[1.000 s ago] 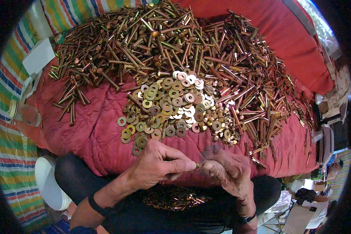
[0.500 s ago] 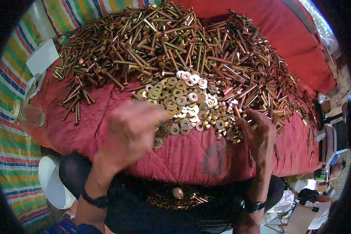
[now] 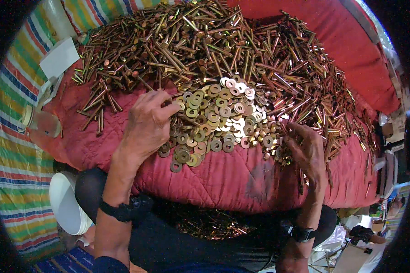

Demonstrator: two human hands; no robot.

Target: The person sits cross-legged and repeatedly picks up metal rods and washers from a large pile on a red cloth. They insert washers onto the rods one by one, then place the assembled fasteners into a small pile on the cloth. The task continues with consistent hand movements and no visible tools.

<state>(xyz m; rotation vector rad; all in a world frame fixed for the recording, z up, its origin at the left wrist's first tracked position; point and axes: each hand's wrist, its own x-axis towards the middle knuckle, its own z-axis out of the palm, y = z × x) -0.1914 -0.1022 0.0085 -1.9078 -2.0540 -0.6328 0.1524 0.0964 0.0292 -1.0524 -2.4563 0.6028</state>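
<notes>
My left hand [image 3: 151,117] is bent over the left edge of a heap of flat washers [image 3: 212,116], beside the lower fringe of a large pile of long bronze-coloured bolts [image 3: 177,50]. Its thumb and fingers are closed together; what lies between them is hidden. My right hand [image 3: 307,148] hovers at the right side of a small cluster of hex nuts [image 3: 269,141], fingers curled in and fingertips close to the nuts. Whatever it pinches is too dark and small to name. More bolts [image 3: 214,224] lie in a heap on my lap.
A red quilted cloth [image 3: 214,182] carries the heaps. At the left stand a clear jar [image 3: 45,123], a white card [image 3: 59,58] and a white bucket [image 3: 67,200], against striped sheeting [image 3: 16,150]. Assorted clutter [image 3: 360,236] fills the lower right.
My left hand has swung from a blur over the cloth to the washers' left edge. The pale round thing above the lap heap no longer shows. My right hand stays near the nuts.
</notes>
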